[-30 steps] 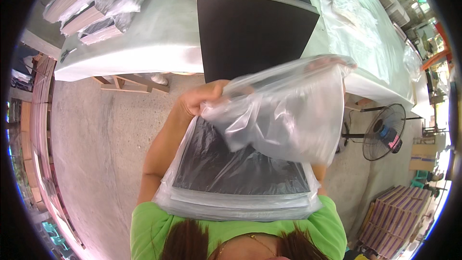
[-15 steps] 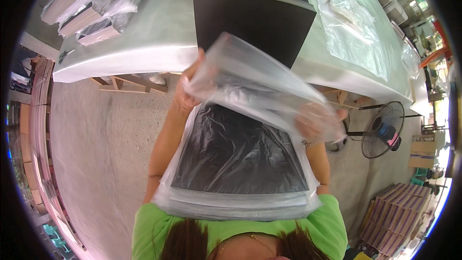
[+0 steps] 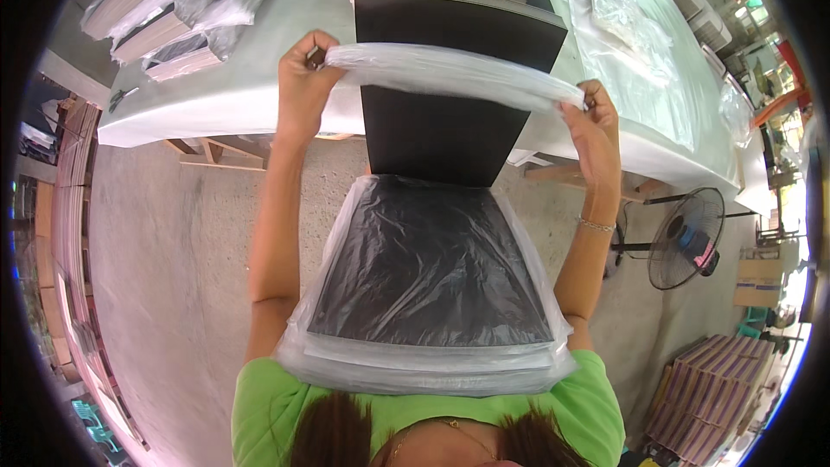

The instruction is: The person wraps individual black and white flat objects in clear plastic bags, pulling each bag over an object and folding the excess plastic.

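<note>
My left hand (image 3: pixel 309 82) pinches one end of a clear plastic bag (image 3: pixel 454 71), and my right hand (image 3: pixel 596 125) pinches the other end. Between them the plastic is pulled into a narrow, nearly level band. Behind and below it stands a black flat panel (image 3: pixel 441 134) with a pale edge, at the front of several others that reach back onto the table. Close to my body lies a second black panel (image 3: pixel 432 268), covered by wrinkled clear plastic with pale folds along its near edge. What supports it is hidden.
On the white-covered table (image 3: pixel 225 112), plastic-wrapped stacks (image 3: pixel 169 35) lie at the far left beside small scissors (image 3: pixel 121 99). Clear plastic sheets (image 3: pixel 631 43) are spread at the right. A black fan (image 3: pixel 687 238) stands right of my arm, with a striped stack (image 3: pixel 713 389) nearer.
Both hands have moved up and apart. The plastic, loose and slanted before, is now stretched taut across the front of the standing black panel.
</note>
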The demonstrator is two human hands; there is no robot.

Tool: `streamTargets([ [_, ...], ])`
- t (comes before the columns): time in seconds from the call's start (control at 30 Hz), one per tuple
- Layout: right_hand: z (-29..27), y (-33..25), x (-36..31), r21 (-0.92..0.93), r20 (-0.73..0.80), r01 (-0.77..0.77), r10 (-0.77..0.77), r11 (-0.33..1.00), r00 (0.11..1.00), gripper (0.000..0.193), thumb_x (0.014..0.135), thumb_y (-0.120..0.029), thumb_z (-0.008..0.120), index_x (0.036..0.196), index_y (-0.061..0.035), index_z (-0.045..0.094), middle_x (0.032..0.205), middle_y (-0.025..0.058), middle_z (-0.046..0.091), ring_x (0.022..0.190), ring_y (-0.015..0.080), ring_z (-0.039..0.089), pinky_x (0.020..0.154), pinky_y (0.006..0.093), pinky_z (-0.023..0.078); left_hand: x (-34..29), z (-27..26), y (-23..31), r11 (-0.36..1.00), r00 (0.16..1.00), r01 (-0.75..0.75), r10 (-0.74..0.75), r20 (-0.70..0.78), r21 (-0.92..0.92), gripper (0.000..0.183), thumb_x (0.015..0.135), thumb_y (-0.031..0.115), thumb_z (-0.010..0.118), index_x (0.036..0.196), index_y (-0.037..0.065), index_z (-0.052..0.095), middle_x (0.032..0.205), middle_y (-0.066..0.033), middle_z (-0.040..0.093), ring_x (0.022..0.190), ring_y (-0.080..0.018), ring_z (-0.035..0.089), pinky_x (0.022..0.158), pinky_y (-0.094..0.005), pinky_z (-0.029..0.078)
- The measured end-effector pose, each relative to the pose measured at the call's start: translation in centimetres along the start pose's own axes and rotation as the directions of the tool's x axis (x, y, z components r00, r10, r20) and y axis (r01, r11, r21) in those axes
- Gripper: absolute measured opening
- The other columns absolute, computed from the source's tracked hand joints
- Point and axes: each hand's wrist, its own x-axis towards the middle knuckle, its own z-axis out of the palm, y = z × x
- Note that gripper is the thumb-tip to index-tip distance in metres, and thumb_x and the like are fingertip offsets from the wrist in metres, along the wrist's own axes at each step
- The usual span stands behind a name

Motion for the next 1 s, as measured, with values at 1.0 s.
streamTargets([
  [1.0,-1.3,2.7,-4.3,0.776,0.38,-0.41,0.162,0.48,0.91,0.044,0.078,-0.006,0.055,0.12,-0.0024,0.042,0.101,0.0224,0.059,0.089,0.0263,0.063,0.062,0.0354,0.056,-7.7,-3.2,-0.7,0.616,0.763,0.635,-0.406,0.503,-0.466,0.063,0.085,0.032,0.051,0.134,-0.003,0.03,0.123,-0.0162,0.049,0.115,-0.0228,0.047,0.099,-0.0325,0.035],
])
